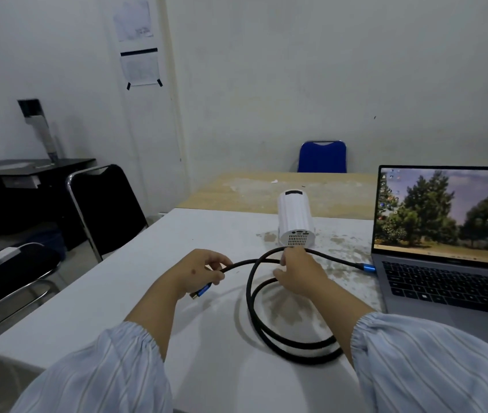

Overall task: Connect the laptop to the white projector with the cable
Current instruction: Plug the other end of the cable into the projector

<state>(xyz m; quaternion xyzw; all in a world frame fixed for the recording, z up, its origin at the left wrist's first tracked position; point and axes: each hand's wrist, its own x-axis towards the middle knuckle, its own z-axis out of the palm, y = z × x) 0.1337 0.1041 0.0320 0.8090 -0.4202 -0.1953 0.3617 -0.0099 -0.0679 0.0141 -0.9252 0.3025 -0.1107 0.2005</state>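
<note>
So roughly halfway imo. One blue-collared plug [367, 267] of the black braided cable [269, 329] was sitting right at the left edge of the laptop [445, 257], looked plugged in or at least touching the port, can't tell 100% from this angle. Laptop was open w/ a tree wallpaper on screen, on the right side of the white worktop [111, 293]. The other blue plug [202, 290] was in the left hand [204, 272], fingers clenched around the cable just behind the connector, tip pointing down toward the near-left, so not aimed at anything yet. Right hand [298, 271] was grasping the cable where it crosses over itself, holding a loop up off the worktop just in front of the projector [296, 219]. Rest of the cable lay coiled in a couple of loops on the near side, btw the two arms. Projector stood farther back, center, ports + vent grille facing the person, nothing plugged into it afaict. Still left: get the slack out of the coil, turn the free plug around, push it into the projector's rear port. Port itself was too small to make out.
</note>
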